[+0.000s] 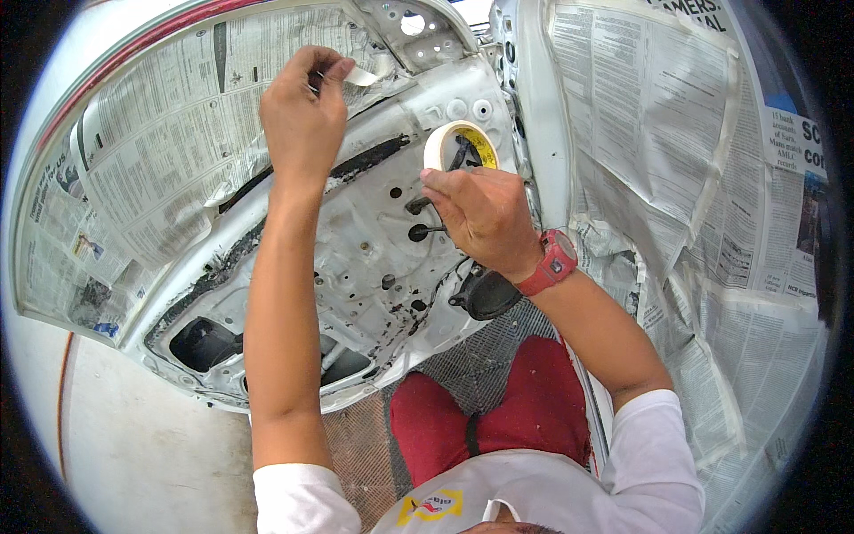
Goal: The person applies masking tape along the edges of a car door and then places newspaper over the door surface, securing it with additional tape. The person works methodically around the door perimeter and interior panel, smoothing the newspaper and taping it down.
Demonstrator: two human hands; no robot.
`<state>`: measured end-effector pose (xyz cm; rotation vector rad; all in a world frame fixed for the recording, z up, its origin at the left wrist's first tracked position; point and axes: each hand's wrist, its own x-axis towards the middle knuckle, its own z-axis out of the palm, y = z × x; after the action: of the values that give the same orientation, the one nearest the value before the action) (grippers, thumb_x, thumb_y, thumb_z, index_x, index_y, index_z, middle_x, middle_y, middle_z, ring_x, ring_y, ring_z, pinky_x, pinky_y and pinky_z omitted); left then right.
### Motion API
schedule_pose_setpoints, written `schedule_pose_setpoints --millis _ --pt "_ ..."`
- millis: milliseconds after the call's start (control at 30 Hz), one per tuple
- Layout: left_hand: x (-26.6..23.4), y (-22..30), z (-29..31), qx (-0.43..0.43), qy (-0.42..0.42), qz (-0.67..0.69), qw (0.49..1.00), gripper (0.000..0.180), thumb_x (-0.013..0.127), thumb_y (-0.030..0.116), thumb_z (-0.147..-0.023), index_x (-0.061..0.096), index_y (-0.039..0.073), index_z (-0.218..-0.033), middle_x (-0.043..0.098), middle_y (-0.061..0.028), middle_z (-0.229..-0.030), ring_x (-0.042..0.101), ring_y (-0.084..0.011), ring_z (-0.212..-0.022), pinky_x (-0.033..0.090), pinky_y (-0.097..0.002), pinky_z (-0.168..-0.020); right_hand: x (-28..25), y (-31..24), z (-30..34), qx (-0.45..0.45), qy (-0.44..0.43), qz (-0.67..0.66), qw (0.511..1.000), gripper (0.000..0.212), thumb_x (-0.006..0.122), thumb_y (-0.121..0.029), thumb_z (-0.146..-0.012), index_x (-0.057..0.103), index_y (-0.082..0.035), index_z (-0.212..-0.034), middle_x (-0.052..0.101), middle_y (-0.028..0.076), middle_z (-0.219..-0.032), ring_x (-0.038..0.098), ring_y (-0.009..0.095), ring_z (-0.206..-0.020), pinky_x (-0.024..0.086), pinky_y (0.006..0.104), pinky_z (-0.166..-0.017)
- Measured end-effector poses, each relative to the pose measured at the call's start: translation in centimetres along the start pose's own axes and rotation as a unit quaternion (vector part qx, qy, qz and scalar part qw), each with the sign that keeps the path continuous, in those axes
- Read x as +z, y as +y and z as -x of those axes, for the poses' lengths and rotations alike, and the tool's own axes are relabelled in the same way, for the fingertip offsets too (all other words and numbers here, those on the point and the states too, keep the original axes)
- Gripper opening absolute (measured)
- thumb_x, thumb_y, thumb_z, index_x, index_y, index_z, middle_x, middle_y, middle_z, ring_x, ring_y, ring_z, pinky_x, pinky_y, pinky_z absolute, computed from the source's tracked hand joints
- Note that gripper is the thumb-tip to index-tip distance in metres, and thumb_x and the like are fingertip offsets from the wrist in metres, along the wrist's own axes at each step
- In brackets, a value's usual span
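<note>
Between the thumb and fingers of my left hand is a short strip of masking tape, its free end sticking out to the right. That hand is in front of the newspaper covering the car door's window area. My right hand grips a roll of masking tape, pale on the outside with a yellow inner core. Behind both hands stands the bare inner side of a white car door, with holes and black sealant traces. Whether the strip touches the newspaper is unclear.
Newspaper sheets cover the car body on the right, taped along their edges. A black round part sits on the door below my right wrist. A patterned mat lies under my legs, beside a pale floor.
</note>
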<state>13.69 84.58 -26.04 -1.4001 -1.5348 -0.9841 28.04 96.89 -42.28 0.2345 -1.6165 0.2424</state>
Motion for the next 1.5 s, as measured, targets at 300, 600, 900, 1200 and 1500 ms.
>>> schedule_pose_setpoints --millis 300,600,900,1200,1500 --pt "3.7 -2.8 -3.1 0.154 -0.034 -0.132 0.979 0.017 0.084 0.018 -0.094 0.078 0.013 -0.109 0.079 -0.0059 -0.102 0.075 -0.0341 -0.097 0.059 -0.0471 -0.081 2.3 6.0 -7.6 0.293 0.042 0.012 0.955 0.044 0.081 -0.047 -0.099 0.081 -0.011 -0.125 0.069 0.025 -0.121 0.071 0.046 -0.118 0.053 0.0594 -0.104" --pt "4.4 -3.1 -5.2 0.105 -0.026 -0.148 0.983 0.017 0.085 0.02 -0.092 0.08 0.014 -0.107 0.081 -0.0055 -0.102 0.077 -0.035 -0.097 0.06 -0.0477 -0.082 7.4 9.0 -11.3 0.317 -0.005 0.102 0.943 0.031 0.082 -0.04 -0.093 0.091 -0.013 -0.103 0.066 0.024 -0.137 0.061 0.045 -0.134 0.037 0.0686 -0.115" --pt "4.6 -3.4 -5.2 0.124 -0.031 -0.227 0.966 0.021 0.087 0.03 -0.092 0.081 0.017 -0.107 0.082 -0.0049 -0.103 0.078 -0.0348 -0.099 0.06 -0.0473 -0.083 8.8 9.4 -10.6 0.278 0.029 0.194 0.94 0.032 0.082 -0.035 -0.091 0.089 -0.005 -0.103 0.068 0.021 -0.136 0.059 0.042 -0.132 0.039 0.0618 -0.114" --pt "4.9 -4.2 -5.5 0.167 -0.016 -0.276 0.946 0.02 0.088 0.034 -0.09 0.083 0.02 -0.103 0.082 -0.0059 -0.101 0.078 -0.035 -0.095 0.061 -0.0476 -0.079 9.5 9.2 -10.6 0.208 0.063 0.254 0.942 0.027 0.077 -0.027 -0.089 0.088 -0.004 -0.097 0.073 0.017 -0.125 0.064 0.038 -0.123 0.04 0.0585 -0.108" --pt "4.1 -3.1 -6.5 0.146 0.004 -0.333 0.932 0.028 0.092 0.04 -0.085 0.082 0.018 -0.099 0.081 -0.0078 -0.092 0.079 -0.0362 -0.091 0.06 -0.0498 -0.074 9.3 9.4 -10.7 0.165 0.049 0.297 0.939 0.027 0.082 -0.036 -0.091 0.086 -0.009 -0.094 0.073 0.015 -0.12 0.065 0.036 -0.12 0.04 0.056 -0.106"
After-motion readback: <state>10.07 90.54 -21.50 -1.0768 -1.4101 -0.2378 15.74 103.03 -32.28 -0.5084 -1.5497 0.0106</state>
